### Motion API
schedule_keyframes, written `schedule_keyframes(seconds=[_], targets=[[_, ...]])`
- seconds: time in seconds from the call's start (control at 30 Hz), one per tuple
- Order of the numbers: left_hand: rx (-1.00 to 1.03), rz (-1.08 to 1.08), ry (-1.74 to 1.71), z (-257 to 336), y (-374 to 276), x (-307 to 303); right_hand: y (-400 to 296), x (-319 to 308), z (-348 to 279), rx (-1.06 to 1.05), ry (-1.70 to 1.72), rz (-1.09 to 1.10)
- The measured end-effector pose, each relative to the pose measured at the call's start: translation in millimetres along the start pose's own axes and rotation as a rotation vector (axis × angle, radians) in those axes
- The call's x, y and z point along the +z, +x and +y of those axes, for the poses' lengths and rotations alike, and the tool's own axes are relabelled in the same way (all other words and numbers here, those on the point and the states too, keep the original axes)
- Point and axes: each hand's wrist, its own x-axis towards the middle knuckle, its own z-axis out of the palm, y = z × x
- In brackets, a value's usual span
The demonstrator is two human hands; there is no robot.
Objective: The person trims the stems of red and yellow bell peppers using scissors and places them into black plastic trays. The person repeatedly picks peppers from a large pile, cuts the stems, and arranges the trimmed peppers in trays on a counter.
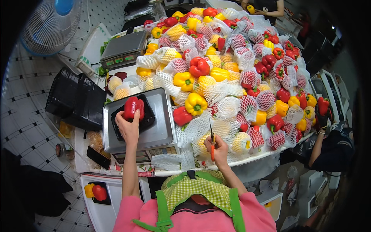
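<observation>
My left hand grips a red bell pepper over a black plastic tray, which lies on the metal pan of a weighing scale. Whether the pepper touches the tray cannot be told. In my right hand is a pair of scissors with orange handles, blades pointing away from me. Just beyond that hand, white foam net sleeves and netted peppers lie at the near edge of a large heap. A bare yellow pepper and a bare red pepper sit right of the scale.
A second scale stands behind. Stacked black trays and a dark phone are at the left. A white foam box below holds a tray with a yellow and a red pepper. At right, a co-worker's gloved hand holds a red pepper.
</observation>
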Motion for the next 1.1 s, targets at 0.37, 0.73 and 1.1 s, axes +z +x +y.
schedule_keyframes(seconds=[0.37, 0.73, 1.1], targets=[[0.986, -0.545, 0.172, 85, -50, 124, -8, -27, 17, 0.023, -0.066, 0.139], [0.779, -0.581, -0.157, 101, -43, 113, -2, -43, -23, -0.016, -0.382, 0.188], [0.781, -0.684, 0.040, 134, -65, 16, 40, -50, -74, -0.648, -0.908, 0.006]])
